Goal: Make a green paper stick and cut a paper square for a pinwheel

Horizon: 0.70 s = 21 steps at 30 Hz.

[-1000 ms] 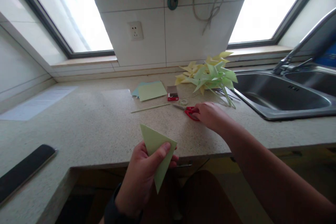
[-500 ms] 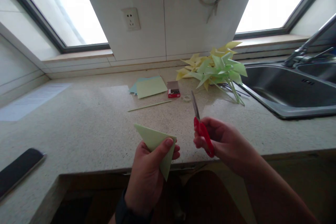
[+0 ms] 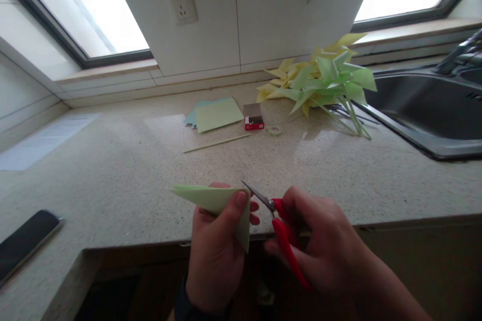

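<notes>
My left hand (image 3: 222, 241) pinches a folded piece of light green paper (image 3: 211, 198), thumb on top near its right corner. The paper forms a triangle whose layers stand slightly apart at the left tip. In my right hand (image 3: 316, 235) is a pair of scissors (image 3: 286, 246) with red handles, my fingers in the loops. Its blades point up and left, and their tip is close to the paper's right corner and my left fingertips. Whether the blades touch the paper I cannot tell.
Behind my hands lie a stack of green and blue paper sheets (image 3: 218, 114), a thin stick (image 3: 216, 143), a small red box (image 3: 253, 117) and a tape roll (image 3: 275, 130). Paper pinwheels (image 3: 324, 77) lie beside the sink (image 3: 433, 115). A phone (image 3: 28, 246) and printed sheet (image 3: 48, 138) are left.
The scissors have moved left and tilted toward the paper, and the handles have spread. The folded paper has turned, with its layers now fanned at the left. The view has shifted down slightly.
</notes>
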### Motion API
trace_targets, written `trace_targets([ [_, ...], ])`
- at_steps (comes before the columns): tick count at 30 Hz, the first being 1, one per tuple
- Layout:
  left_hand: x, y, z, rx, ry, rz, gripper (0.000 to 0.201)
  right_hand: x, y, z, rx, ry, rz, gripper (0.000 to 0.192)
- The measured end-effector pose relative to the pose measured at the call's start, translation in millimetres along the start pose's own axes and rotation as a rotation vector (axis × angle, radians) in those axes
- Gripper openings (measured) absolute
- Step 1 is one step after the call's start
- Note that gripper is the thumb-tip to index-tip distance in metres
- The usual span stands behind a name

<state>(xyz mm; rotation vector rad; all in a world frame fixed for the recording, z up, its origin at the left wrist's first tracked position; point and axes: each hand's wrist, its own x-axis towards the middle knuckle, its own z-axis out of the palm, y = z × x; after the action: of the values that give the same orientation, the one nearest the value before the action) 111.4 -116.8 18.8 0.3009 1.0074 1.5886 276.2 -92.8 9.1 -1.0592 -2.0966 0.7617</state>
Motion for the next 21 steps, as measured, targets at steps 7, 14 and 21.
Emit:
trace_targets([
  [7,-1.1,-3.4,-4.8,0.012,-0.113,-0.014,0.03,1.0,-2.0,5.3,-0.139,0.086,-0.107,0.04],
  [14,-2.0,-5.3,-3.7,0.032,-0.136,0.007,0.028,-1.0,-0.6,8.0,-0.114,0.092,-0.107,0.04],
  [21,-5.5,-4.9,-2.3,0.022,-0.156,0.026,0.023,-0.1,-0.5,8.2,-0.102,0.107,-0.117,0.039],
])
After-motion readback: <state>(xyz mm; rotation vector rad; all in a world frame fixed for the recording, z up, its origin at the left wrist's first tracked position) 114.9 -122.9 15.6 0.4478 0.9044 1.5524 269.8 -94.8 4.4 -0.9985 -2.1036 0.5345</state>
